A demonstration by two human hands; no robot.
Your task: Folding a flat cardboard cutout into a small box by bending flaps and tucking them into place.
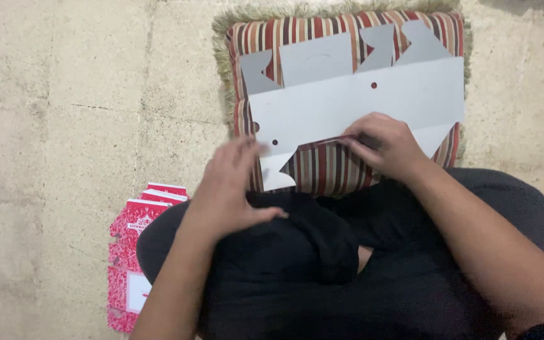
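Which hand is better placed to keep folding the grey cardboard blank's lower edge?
Probably the right hand: its fingers already press the lower edge of the grey cardboard blank lying on the striped cushion. The left hand is blurred, near the blank's lower left corner.

The left hand (231, 189) is motion-blurred. The right hand (382, 145) covers part of the grey cardboard blank's (354, 101) lower edge. Beside the blank, red patterned boxes (135, 252) lie partly behind a knee.

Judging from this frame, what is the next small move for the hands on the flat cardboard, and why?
Probably bring the left hand onto the near left corner of the grey cardboard blank. That hand looks to hover just off the sheet, blurred, while the right hand presses its near edge on the striped cushion. The left end seems unheld.
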